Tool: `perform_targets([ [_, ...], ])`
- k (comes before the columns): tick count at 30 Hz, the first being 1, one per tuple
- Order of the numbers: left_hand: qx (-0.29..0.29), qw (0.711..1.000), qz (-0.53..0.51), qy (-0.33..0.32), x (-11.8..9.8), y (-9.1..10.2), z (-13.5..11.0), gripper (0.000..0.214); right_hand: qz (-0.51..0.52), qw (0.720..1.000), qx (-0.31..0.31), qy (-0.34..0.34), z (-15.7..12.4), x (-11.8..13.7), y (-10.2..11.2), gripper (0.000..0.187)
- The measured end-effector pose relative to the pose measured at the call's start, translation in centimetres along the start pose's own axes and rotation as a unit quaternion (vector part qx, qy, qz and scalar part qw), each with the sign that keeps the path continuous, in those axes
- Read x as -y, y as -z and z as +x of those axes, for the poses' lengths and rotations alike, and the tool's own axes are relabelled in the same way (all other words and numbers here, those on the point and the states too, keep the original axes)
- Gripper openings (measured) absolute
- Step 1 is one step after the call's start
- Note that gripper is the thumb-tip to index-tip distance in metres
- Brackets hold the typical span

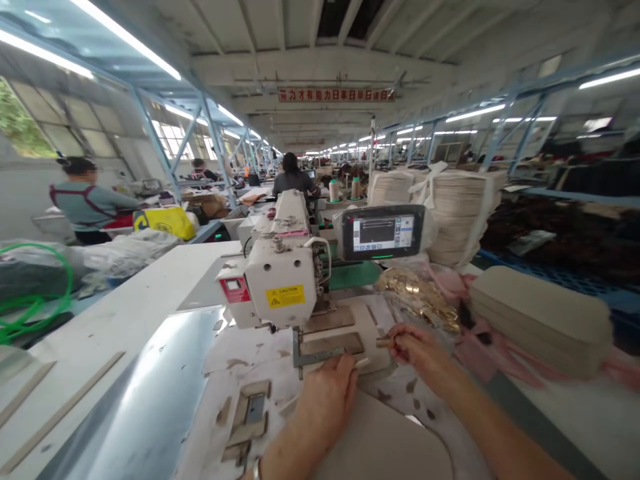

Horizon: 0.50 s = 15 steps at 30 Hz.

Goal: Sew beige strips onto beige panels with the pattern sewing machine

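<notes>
Beneath the head of a white sewing machine (283, 283) lies a beige panel (373, 333), with a grey metal clamp frame (320, 357) and brown pads resting over it. My left hand (330, 387) is closed at the near edge of the clamp, its fingers curled down. A thin pale strip (362, 364) sticks out from these fingers; how it is held is hidden. At the panel's right edge, my right hand (413, 347) pinches a small gold-brown piece (385, 342). Another beige panel (385, 440) spreads in front of me, under my left wrist.
A control screen (384, 233) stands behind the work area. Gold metal fittings (420, 293) lie in a plastic bag at right, beside a stack of beige panels (540, 317). Taller tied stacks (453, 213) rise behind. Co-workers (90, 200) are at left and ahead.
</notes>
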<state>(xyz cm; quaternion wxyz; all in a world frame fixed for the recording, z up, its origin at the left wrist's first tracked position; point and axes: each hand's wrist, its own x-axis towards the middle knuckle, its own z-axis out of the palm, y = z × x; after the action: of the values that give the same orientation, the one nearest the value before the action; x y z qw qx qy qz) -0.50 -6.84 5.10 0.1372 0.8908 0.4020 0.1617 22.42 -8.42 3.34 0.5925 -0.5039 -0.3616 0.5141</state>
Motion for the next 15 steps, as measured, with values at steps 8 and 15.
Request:
perform_targets([
  [8,-0.017,0.999,0.048,-0.009,0.4,-0.7,0.7,0.021,0.2,0.973,-0.059,-0.097,0.9,0.7,0.4,0.015],
  [15,0.026,0.994,0.107,0.009,-0.9,-0.8,1.0,0.019,-0.055,0.991,0.0,-0.118,-0.8,-0.7,-3.0,0.018],
])
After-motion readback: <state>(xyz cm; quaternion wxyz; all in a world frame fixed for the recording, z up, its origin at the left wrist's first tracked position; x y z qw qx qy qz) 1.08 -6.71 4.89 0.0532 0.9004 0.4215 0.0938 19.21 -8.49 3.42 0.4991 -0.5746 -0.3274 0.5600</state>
